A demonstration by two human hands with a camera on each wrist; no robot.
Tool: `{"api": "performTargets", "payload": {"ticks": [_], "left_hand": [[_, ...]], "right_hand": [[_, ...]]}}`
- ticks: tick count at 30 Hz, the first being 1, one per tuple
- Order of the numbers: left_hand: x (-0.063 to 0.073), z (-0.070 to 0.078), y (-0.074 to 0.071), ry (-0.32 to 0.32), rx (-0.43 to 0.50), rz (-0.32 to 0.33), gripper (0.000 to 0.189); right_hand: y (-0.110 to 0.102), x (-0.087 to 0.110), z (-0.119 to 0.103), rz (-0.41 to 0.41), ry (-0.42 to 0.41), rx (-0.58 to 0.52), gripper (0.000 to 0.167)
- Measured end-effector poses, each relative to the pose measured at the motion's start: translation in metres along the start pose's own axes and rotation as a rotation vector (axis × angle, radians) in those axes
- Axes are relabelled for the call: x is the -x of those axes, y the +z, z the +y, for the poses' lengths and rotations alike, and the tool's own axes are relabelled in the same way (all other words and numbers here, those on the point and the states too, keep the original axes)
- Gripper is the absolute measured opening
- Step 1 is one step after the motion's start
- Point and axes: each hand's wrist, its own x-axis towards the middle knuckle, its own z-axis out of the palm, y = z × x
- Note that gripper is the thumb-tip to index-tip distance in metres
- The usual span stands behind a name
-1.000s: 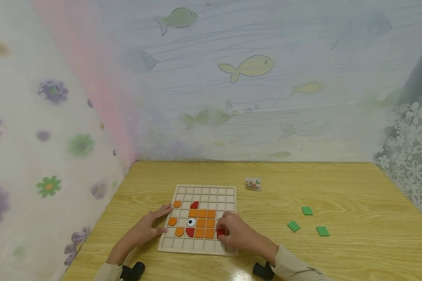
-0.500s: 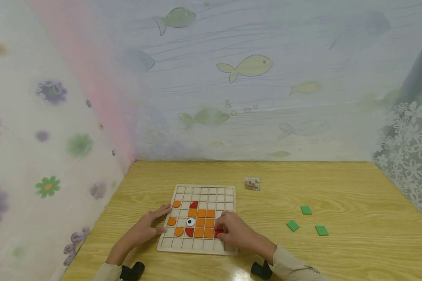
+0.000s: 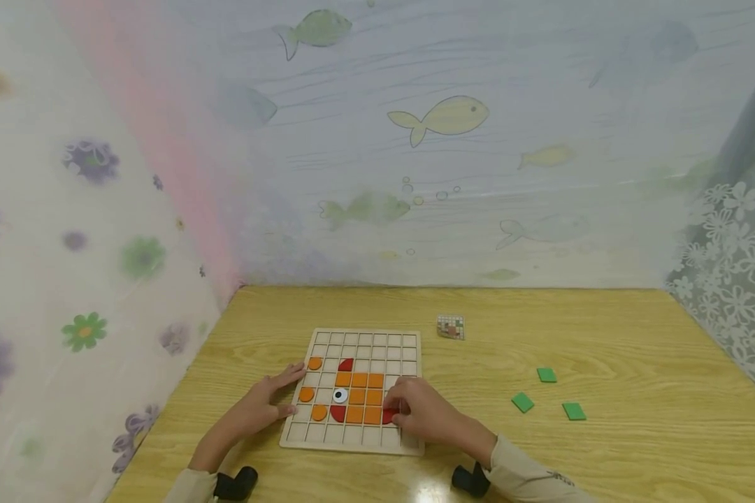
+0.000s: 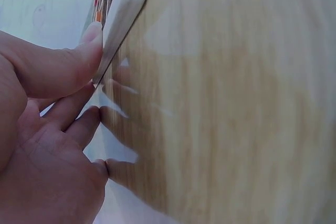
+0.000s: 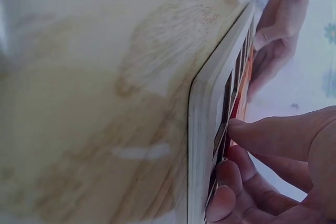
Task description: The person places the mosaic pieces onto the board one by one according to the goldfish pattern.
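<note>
In the head view a wooden grid board (image 3: 351,436) lies on the table, bearing orange squares (image 3: 356,397), orange discs (image 3: 319,413), red curved-edge tiles (image 3: 338,414) and a round eye piece (image 3: 340,395). My right hand (image 3: 424,412) pinches a red tile (image 3: 388,417) low in the grid, just right of the bottom orange squares. Its fingers hide part of that tile and nearby cells; the right wrist view shows the thumb on the red tile (image 5: 235,107). At the board's left edge my left hand (image 3: 258,404) rests with fingers extended, the thumb (image 4: 86,59) touching the rim.
Several green square tiles, one of them the nearest tile (image 3: 574,411), lie loose to the board's right. Behind the board sits a small pattern card (image 3: 451,327). A fish-printed cloth (image 3: 453,230) hangs along the table's far edge, and a flowered one (image 3: 88,332) at left.
My right hand has shifted slightly left, bringing the red tile up beside the orange squares. The left hand keeps its place on the board's edge.
</note>
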Motion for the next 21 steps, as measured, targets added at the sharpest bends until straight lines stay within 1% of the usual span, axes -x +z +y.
{"api": "performTargets", "payload": {"ticks": [3, 10, 16, 21], "left_hand": [[0.0, -0.001, 0.0, 0.002, -0.002, -0.001, 0.064], [-0.001, -0.003, 0.001, 0.007, -0.008, 0.005, 0.064], [-0.001, -0.004, 0.002, 0.007, -0.018, 0.011, 0.065], [-0.001, -0.004, 0.002, 0.01, -0.025, 0.021, 0.064]], "right_hand": [[0.0, 0.001, 0.001, 0.002, -0.004, 0.011, 0.013], [-0.005, 0.004, 0.001, -0.008, -0.015, -0.016, 0.014], [-0.023, 0.017, 0.008, -0.027, -0.013, -0.047, 0.016], [-0.041, 0.033, 0.022, -0.019, 0.028, -0.029, 0.015]]}}
